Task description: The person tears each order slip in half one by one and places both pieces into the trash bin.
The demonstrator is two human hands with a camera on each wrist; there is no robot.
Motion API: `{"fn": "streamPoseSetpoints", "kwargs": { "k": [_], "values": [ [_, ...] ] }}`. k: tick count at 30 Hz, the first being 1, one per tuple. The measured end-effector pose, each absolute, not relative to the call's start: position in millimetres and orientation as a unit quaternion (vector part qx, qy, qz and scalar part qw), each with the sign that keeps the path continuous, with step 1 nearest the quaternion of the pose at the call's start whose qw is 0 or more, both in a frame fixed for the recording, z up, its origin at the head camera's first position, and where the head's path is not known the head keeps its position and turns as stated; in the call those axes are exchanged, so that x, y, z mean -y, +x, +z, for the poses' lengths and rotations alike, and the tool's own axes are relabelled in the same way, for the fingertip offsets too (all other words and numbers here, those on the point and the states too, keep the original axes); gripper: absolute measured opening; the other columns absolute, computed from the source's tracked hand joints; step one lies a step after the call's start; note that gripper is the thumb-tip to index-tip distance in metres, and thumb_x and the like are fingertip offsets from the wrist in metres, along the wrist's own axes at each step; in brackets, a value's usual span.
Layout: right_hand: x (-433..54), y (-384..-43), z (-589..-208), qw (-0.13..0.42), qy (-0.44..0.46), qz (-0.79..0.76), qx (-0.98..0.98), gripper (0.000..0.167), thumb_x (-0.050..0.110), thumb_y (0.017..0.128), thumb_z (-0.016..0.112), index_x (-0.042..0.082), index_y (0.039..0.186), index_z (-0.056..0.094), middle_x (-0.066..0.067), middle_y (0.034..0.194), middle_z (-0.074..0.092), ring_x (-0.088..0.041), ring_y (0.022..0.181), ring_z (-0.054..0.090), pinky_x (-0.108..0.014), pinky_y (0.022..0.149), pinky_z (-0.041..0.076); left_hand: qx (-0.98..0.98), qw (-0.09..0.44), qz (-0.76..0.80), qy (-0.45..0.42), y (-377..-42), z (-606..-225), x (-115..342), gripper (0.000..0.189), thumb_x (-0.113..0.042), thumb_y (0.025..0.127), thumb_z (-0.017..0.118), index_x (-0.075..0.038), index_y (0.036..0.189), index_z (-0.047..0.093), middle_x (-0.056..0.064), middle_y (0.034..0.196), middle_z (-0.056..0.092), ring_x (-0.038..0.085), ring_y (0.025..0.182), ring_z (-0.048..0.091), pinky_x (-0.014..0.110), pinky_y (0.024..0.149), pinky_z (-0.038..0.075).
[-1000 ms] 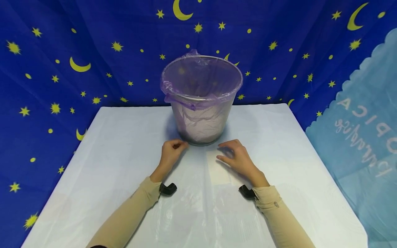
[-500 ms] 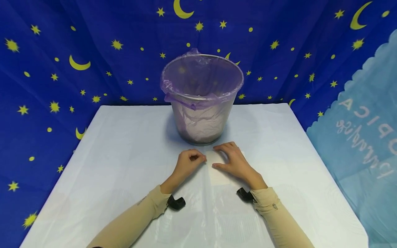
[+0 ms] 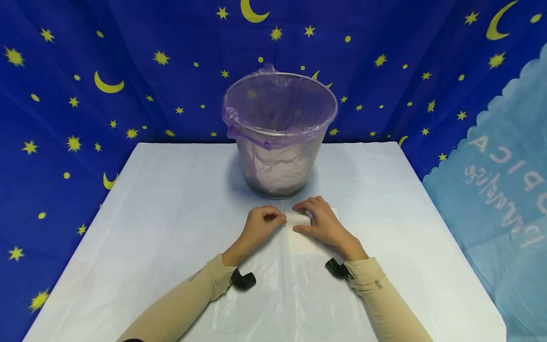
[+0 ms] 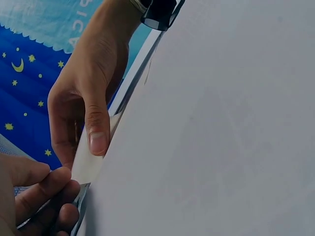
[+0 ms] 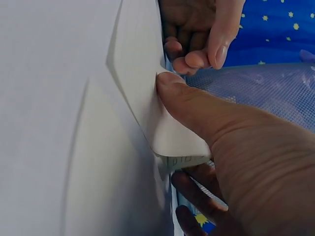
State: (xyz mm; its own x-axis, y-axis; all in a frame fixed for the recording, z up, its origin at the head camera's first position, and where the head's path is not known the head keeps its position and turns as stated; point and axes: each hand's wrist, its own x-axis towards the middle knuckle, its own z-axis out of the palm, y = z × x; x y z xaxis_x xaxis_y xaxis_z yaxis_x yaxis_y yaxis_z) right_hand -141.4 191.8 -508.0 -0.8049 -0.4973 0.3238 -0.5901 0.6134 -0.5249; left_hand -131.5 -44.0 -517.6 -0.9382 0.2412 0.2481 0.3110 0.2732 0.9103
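Observation:
A cream sheet of paper (image 3: 302,243) lies on the white table in front of the bin, its edge bent up between my hands. My right hand (image 3: 320,221) grips it, thumb on one side and fingers on the other. In the right wrist view, the thumb presses on the paper (image 5: 140,83) and faint printed letters show below its curled edge. My left hand (image 3: 262,225) has thumb and index finger together, fingertips right at the left edge of the sheet; the pinch itself is mostly hidden. In the left wrist view, the paper (image 4: 88,164) runs from those fingertips to the right thumb.
A mesh waste bin (image 3: 278,166) with a purple bag liner (image 3: 256,135) over its rim stands just behind the hands. White cloth covers the table (image 3: 171,199). A dark blue star-and-moon curtain (image 3: 171,28) hangs behind, a light blue lettered cloth (image 3: 495,199) at right.
My left hand has moved right and nearer, from beside the bin's base to the paper's left edge. The right hand has come slightly left, and the paper's edge now shows bent up.

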Motion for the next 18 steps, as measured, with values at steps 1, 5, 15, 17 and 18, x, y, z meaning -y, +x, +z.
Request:
{"fn": "streamPoseSetpoints", "kwargs": {
  "k": [1,5,15,17,18],
  "values": [
    [-192,-142,-508,0.072,0.307,0.323,0.892,0.049,0.03,0.08,0.094,0.009,0.12,0.075,-0.002,0.103,0.071,-0.022,0.098,0.056,-0.043,0.089,0.046,0.799,0.033,-0.575,-0.174,-132,-517,44,0.008,-0.003,0.091,0.079,-0.007,0.085,0.082,0.006,0.083,0.079,0.01,0.075,0.067,0.021,0.071,0.052],
    [-191,-142,-510,0.057,0.308,0.335,0.889,0.04,0.027,0.081,0.093,0.012,0.115,0.077,0.003,0.094,0.071,-0.014,0.088,0.055,-0.035,0.08,0.046,0.8,0.039,-0.575,-0.167,-131,-518,45,0.007,-0.005,0.092,0.079,-0.007,0.086,0.082,0.007,0.084,0.079,0.012,0.076,0.066,0.023,0.073,0.052],
    [-185,-137,-504,0.056,0.21,0.433,0.875,0.025,0.02,0.085,0.09,0.017,0.108,0.08,0.003,0.101,0.077,-0.014,0.097,0.07,-0.036,0.089,0.054,0.792,0.052,-0.588,-0.153,-129,-522,46,0.005,-0.011,0.092,0.08,-0.007,0.094,0.08,0.007,0.087,0.077,0.011,0.076,0.065,0.022,0.071,0.053],
    [-185,-136,-501,0.066,0.19,0.465,0.862,0.025,0.02,0.085,0.09,0.016,0.107,0.079,0.002,0.101,0.078,-0.015,0.098,0.07,-0.037,0.092,0.053,0.788,0.044,-0.594,-0.155,-130,-520,44,0.006,-0.011,0.091,0.082,-0.007,0.096,0.08,0.007,0.087,0.076,0.012,0.076,0.065,0.022,0.07,0.053],
    [-184,-133,-496,0.072,0.181,0.479,0.856,0.024,0.017,0.086,0.089,0.013,0.107,0.079,0.0,0.101,0.078,-0.015,0.098,0.07,-0.036,0.092,0.052,0.789,0.04,-0.593,-0.157,-130,-519,43,0.007,-0.011,0.091,0.082,-0.008,0.096,0.08,0.007,0.087,0.076,0.013,0.075,0.065,0.022,0.07,0.052]
  ]
}}
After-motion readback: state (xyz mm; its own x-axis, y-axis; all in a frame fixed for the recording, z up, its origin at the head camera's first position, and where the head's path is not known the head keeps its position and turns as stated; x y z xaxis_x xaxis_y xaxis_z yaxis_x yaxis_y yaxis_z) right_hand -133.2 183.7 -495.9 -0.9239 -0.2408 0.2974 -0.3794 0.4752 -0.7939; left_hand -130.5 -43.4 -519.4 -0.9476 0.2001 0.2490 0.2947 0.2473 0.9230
